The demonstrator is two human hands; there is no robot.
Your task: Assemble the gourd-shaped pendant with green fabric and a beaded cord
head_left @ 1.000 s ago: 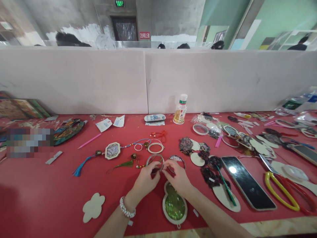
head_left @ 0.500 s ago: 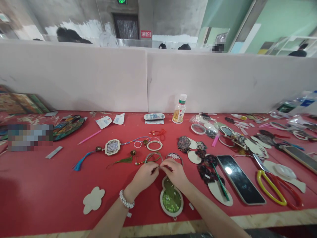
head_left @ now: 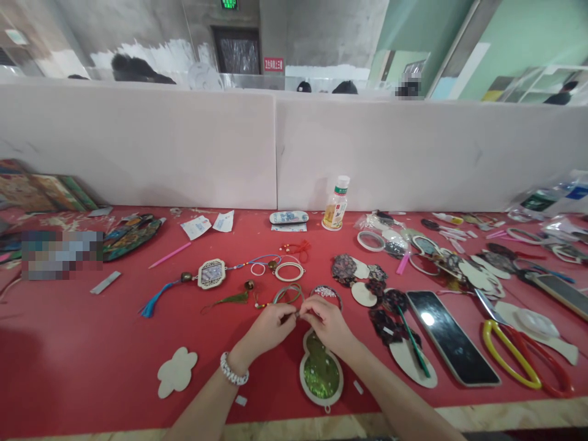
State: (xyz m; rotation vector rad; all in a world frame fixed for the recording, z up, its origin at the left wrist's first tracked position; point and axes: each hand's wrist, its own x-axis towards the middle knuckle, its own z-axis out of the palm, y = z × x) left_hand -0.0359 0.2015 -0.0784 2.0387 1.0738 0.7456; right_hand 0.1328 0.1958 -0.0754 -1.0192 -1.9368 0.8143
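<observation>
In the middle of the red table, my left hand (head_left: 274, 327) and my right hand (head_left: 328, 324) meet with their fingertips pinched together. Something tiny is between them, too small to name. A looped green cord (head_left: 288, 286) with small beads lies just beyond the fingers; whether it runs into them I cannot tell. Below my right hand lies a gourd-shaped pendant (head_left: 321, 373), pale-rimmed with a glittery green middle, its top end partly covered by that hand. Behind my right hand is a round dish of pink-white beads (head_left: 327, 294). A beaded bracelet (head_left: 234, 369) circles my left wrist.
Left are an octagonal pendant (head_left: 212, 274) with blue tassel and a cloud-shaped wooden piece (head_left: 177, 372). On the right lie a phone (head_left: 452, 337), scissors (head_left: 509, 352) and a green pen (head_left: 413, 343). A bottle (head_left: 335, 205) stands before the white partition (head_left: 184, 147).
The view has shifted slightly, so the table things sit a little further right and lower. My hands stay pinched together, with only small finger movement.
</observation>
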